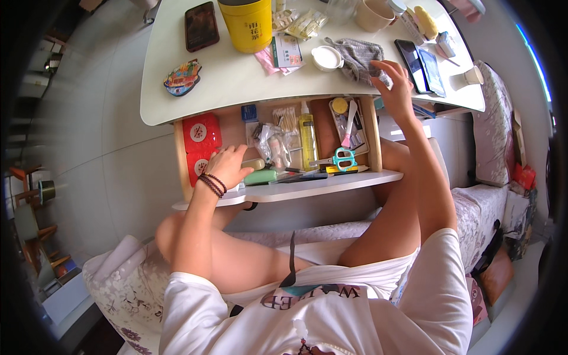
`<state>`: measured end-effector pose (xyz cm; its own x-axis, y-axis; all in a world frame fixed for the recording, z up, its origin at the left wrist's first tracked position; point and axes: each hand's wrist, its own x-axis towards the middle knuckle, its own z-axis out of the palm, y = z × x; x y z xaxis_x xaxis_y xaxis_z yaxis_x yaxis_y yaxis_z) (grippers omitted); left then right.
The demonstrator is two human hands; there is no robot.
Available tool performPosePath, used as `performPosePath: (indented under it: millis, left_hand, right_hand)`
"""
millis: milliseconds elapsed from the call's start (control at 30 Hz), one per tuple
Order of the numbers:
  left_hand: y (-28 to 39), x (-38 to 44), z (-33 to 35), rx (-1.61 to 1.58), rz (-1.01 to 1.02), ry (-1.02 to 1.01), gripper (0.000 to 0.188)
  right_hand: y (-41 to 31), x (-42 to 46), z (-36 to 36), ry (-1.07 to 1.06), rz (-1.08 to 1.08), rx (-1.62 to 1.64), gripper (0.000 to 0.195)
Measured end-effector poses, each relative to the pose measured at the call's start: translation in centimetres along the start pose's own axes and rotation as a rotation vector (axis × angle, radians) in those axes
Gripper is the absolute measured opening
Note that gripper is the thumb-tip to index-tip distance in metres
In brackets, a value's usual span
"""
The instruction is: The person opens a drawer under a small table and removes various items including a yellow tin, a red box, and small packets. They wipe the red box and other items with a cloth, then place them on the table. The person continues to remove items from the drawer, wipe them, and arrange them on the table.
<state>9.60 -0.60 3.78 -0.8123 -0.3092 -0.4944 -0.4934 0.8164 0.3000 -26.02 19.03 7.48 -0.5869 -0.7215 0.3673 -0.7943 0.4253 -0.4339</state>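
Note:
My left hand [227, 166], with a dark bead bracelet at the wrist, is over the left part of an open drawer [324, 185]. Its thumb is spread from the fingers, and I see nothing in its grasp. Beside it lie red packets [202, 133] and a green cylindrical item [261, 177]; whether it touches them I cannot tell. My right hand [396, 88] is above the table's front edge, thumb and fingers apart. Just left of it lies a crumpled grey checked cloth [359, 55], next to a small white lidded container [327, 58].
The drawer also holds teal-handled scissors [344, 159], a yellow liquid bottle [308, 137], cotton swabs [285, 119] and a tray [350, 120]. On the table [222, 84] stand a yellow canister [248, 26], a paper cup [473, 75] and phones [202, 26]. A floral-covered seat [133, 284] is under me.

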Motion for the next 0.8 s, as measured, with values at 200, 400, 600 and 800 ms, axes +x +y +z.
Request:
performPosePath:
  millis: [200, 400, 600, 800]
  left_hand:
    - [0.0, 0.0, 0.2, -0.022, 0.004, 0.046, 0.05]
    - [0.2, 0.1, -0.4, 0.005, 0.015, 0.01, 0.052]
    - [0.5, 0.1, -0.4, 0.0, 0.021, 0.017, 0.052]
    - [-0.1, -0.1, 0.0, 0.009, 0.008, 0.022, 0.052]
  right_hand:
    - [-1.3, -0.3, 0.3, 0.428, -0.13, 0.04, 0.029]
    - [-2.0, -10.2, 4.4, -0.105, 0.279, 0.073, 0.038]
    - [-2.9, -10.3, 9.6, -0.373, 0.601, -0.39, 0.08]
    - [-3.6, -9.7, 10.5, -0.281, 0.672, -0.463, 0.082]
